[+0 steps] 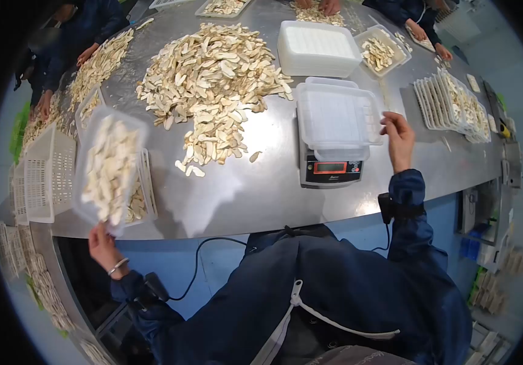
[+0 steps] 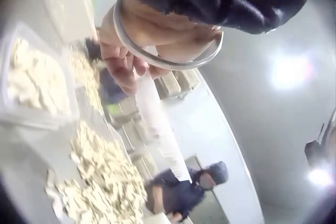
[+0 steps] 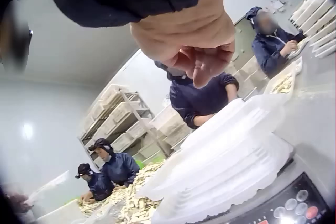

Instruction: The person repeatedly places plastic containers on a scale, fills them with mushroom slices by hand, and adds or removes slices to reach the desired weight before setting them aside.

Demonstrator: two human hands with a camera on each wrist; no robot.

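At the left table edge my left hand pinches the near end of a clear plastic tray, which is filled with pale mushroom-like slices. The tray is held tilted, overlapping another filled tray below it. My right hand is beside the right rim of a clear tray stacked on a digital scale. In the right wrist view the right hand hangs over the stacked trays, its fingers loosely bent, with nothing in them.
A large heap of slices covers the table's middle. Behind the scale stands a stack of trays; white baskets stand at left. Racked filled trays are at right. Several people in dark blue work around the table.
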